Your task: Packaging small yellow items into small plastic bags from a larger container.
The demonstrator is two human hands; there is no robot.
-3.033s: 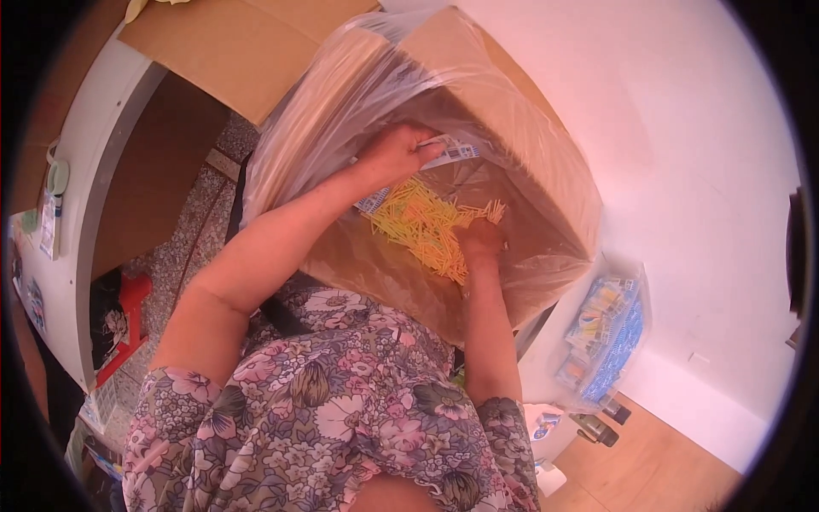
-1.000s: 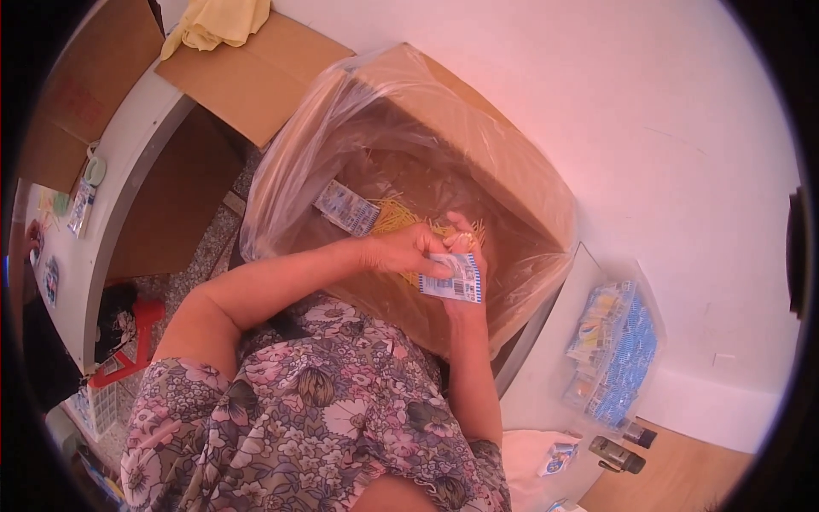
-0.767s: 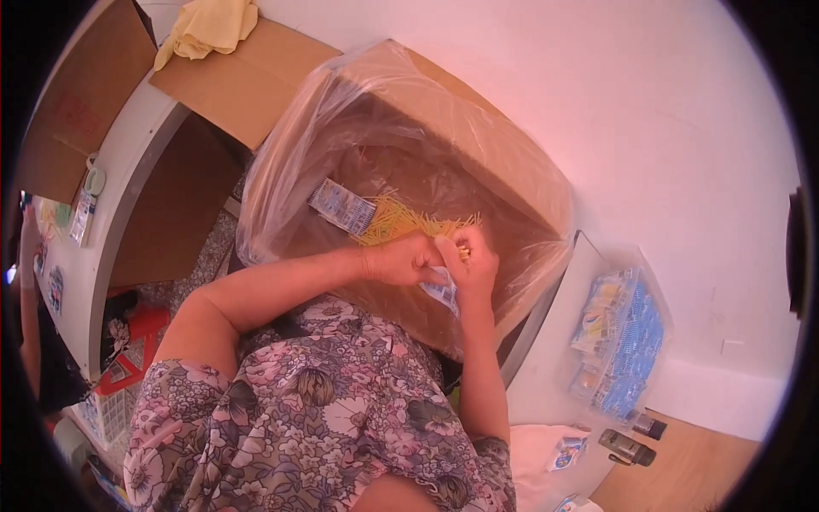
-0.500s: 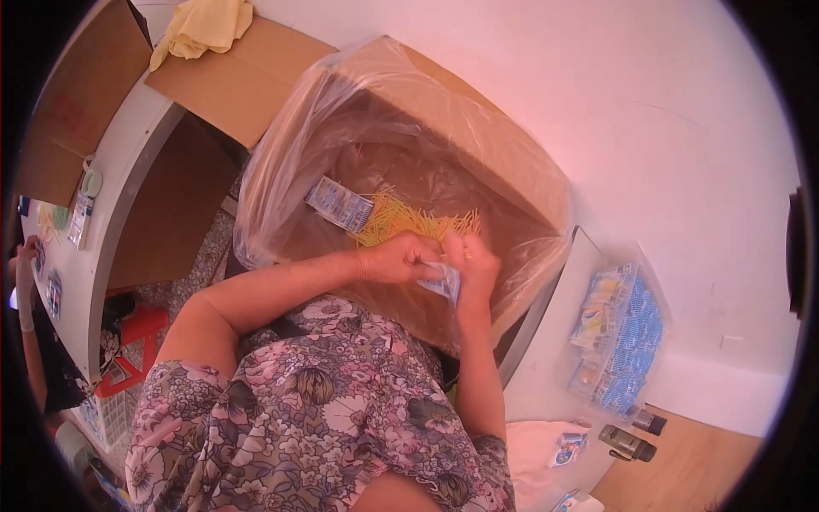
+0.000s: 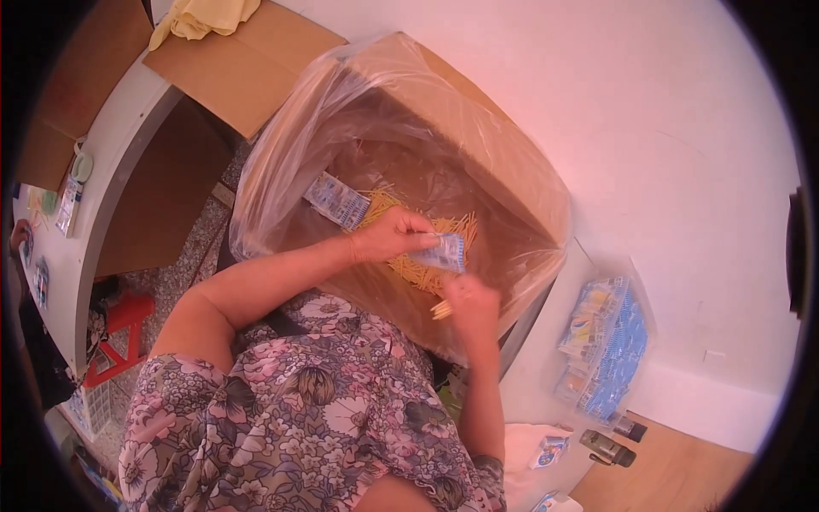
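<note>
My left hand (image 5: 391,236) pinches a small clear-and-blue printed plastic packet (image 5: 444,253) between thumb and fingers, over a deep carton. Just below and right of the packet, my right hand (image 5: 473,300) is closed, slightly blurred, on a small bunch of thin yellow sticks (image 5: 441,310) that poke out to its left. Under both hands, a pile of loose yellow sticks (image 5: 418,275) lies in the carton (image 5: 478,136), which is lined with a clear plastic bag (image 5: 286,154). Beside the pile rests another blue printed packet (image 5: 337,201).
On the white surface at right stands a clear bag of blue packets (image 5: 604,346), with a dark bottle (image 5: 607,447) nearer me. A cardboard flap (image 5: 243,64) carries a yellow cloth (image 5: 200,17). At far left, another person's hand (image 5: 20,235) shows beside a curved white table (image 5: 115,162).
My hands have come apart. The right moved down toward me and now shows yellow sticks in its grip. The left keeps the packet, which now points right.
</note>
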